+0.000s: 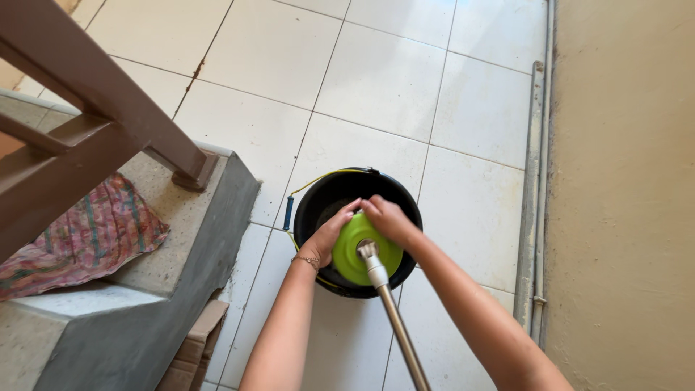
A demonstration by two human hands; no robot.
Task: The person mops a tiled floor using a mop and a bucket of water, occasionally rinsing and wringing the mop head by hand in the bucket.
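Over the black bucket (322, 210) on the tiled floor (376, 80), the left hand (326, 237) and right hand (387, 219) each keep a close grip on the green mop head (352, 250), apparently steadying it above the bucket's opening.

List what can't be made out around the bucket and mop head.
- Black bucket contents: head view, hidden by green mop disc and both hands.
- Mop strands: under the disc.
- Mop pole top: cut off by the bottom edge.
- Left hand and right hand fingertips: curled over the disc.
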